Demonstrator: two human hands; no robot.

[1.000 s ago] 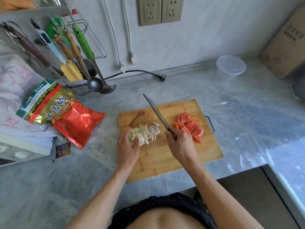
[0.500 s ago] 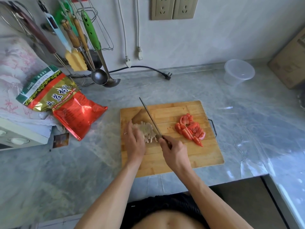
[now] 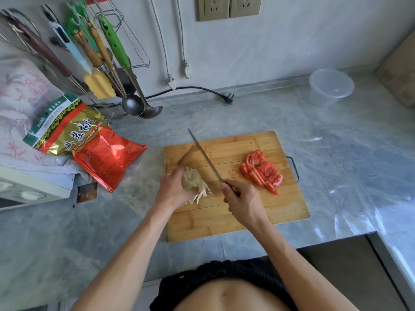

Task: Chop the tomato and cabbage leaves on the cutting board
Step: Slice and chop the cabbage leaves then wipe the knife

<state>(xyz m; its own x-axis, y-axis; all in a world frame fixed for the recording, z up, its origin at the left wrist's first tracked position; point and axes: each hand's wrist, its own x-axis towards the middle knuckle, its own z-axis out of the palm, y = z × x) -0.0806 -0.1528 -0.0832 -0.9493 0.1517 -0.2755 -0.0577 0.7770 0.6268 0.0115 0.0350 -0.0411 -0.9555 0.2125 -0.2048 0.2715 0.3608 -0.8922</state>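
- At the left of the frame I see a red and gold bag [image 3: 89,142] on the desk [image 3: 247,113], printed "LYCIUM CHINESE".
- My left hand [image 3: 171,190] cups the chopped cabbage [image 3: 193,181] at the cutting board's [image 3: 235,221] left side.
- My right hand [image 3: 243,202] grips the knife [image 3: 205,157], blade running up-left from the handle.
- Tomato pieces [image 3: 261,171] lie on the board's right.
- Upper right, a clear plastic tub [image 3: 330,87]; contents unclear.

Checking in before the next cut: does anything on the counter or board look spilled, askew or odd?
Nothing spilled. One oddity: an unplugged black power plug lies loose on the countertop behind the cutting board. The tomato pieces and cabbage are all on the board.
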